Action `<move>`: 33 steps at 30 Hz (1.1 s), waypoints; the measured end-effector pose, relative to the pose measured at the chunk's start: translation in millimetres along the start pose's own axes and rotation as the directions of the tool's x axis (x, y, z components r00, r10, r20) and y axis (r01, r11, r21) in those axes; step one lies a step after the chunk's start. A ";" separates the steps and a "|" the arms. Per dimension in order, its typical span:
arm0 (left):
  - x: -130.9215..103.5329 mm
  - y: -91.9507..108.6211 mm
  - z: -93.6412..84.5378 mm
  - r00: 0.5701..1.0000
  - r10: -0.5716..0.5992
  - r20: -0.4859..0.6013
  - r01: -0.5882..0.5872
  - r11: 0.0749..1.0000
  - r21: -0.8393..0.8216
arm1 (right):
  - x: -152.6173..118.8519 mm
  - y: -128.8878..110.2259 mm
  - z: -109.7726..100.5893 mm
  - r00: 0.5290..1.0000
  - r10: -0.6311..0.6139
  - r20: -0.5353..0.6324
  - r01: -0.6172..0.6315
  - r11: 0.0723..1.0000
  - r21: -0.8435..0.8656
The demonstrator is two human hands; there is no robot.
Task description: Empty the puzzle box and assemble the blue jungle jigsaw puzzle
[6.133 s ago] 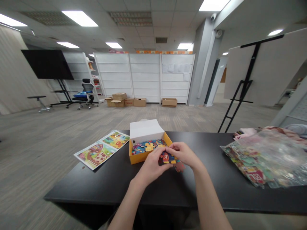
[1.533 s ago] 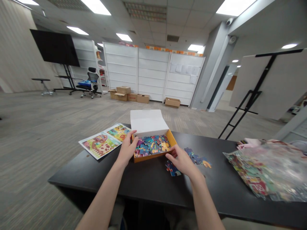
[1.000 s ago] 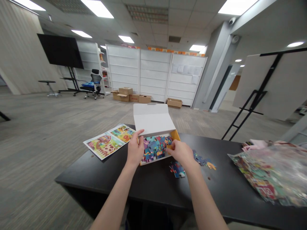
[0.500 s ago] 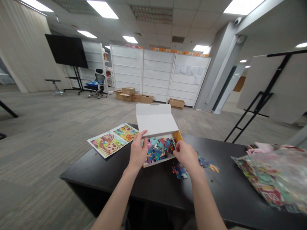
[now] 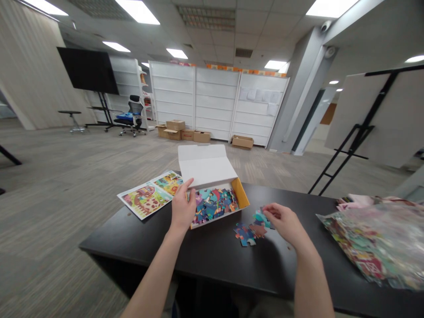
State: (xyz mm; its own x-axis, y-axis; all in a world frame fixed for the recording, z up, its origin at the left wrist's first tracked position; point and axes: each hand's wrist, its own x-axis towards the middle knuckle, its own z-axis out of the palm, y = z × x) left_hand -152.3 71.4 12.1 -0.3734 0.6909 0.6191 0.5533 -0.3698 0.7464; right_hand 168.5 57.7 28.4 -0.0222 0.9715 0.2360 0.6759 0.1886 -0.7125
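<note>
Over there, the right hand's (image 5: 281,221) fingertips close in on a teal piece (image 5: 261,218); I can't tell if they're pinching it. That hand has left the box (image 5: 244,197), shifting work to the table (image 5: 212,258). The left hand (image 5: 183,210), fingers spread, touches the box's left side.

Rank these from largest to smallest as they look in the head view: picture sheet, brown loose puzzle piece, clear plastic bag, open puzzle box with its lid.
1. Clear plastic bag
2. Open puzzle box with its lid
3. Picture sheet
4. Brown loose puzzle piece
</note>
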 end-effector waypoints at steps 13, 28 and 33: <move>-2.6 3.4 -4.8 0.999 0.035 -0.033 -0.034 0.999 0.031 | 4.0 -6.6 17.4 0.998 -0.063 -0.019 0.056 0.966 -0.250; -12.0 10.1 -2.4 0.997 0.078 0.023 -0.078 0.996 0.033 | 10.3 -60.5 95.4 0.980 -0.200 -0.014 0.175 0.888 -0.426; -9.3 6.6 -3.9 0.998 0.055 0.021 -0.056 0.998 0.030 | 11.6 -55.6 73.7 0.928 -0.314 -0.202 0.266 0.935 -0.233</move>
State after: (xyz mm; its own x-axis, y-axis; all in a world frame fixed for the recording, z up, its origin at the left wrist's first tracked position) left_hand -148.0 60.1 12.2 -0.3267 0.6824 0.6539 0.5951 -0.3890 0.7033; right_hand 76.4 69.1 22.1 -0.0841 0.8132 0.5759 0.7979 0.4012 -0.4499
